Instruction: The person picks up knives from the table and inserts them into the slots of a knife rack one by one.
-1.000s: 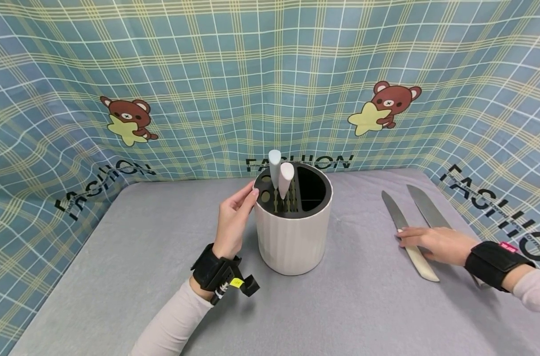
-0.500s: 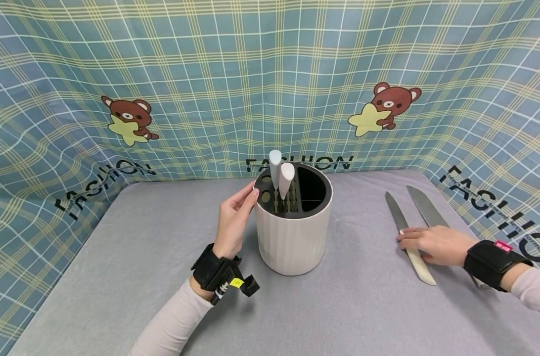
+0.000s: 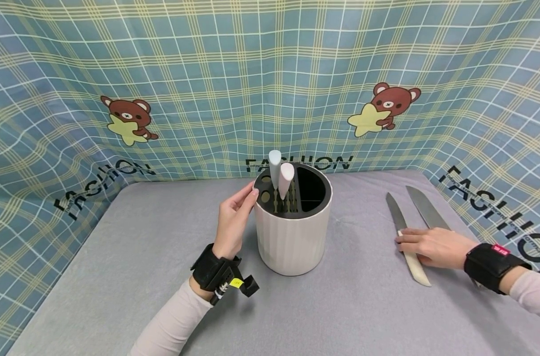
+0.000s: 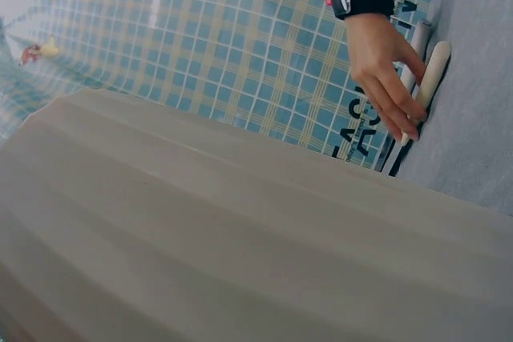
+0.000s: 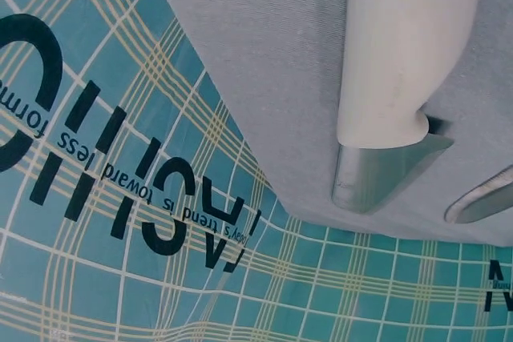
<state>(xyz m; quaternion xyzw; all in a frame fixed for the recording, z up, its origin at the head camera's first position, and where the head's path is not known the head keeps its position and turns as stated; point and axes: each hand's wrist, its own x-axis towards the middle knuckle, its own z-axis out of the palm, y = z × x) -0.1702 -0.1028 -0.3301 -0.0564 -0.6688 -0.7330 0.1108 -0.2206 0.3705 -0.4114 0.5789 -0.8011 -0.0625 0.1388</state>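
Observation:
My left hand (image 3: 231,225) touches the left rim of a white ribbed knife holder (image 3: 292,242) with its thumb and fingertips. Two pale handles, one bluish (image 3: 275,168) and one pinkish (image 3: 285,179), stand up from slots in its black insert. At the right, my right hand (image 3: 436,247) pinches the cream handle of a knife (image 3: 416,271) lying on the table; the left wrist view shows the fingers curled over this handle (image 4: 434,74). A wider-bladed knife (image 3: 427,207) lies just right of it, its handle (image 5: 405,54) filling much of the right wrist view.
A grey cloth covers the table (image 3: 141,277). Behind and at both sides hangs a blue-green checked curtain (image 3: 216,74) printed with bears and lettering. The holder's right half has a large dark open compartment (image 3: 312,188).
The right hand's knife has shifted slightly: its handle end has swung left and its tip a little right. The left hand and the holder stay in place.

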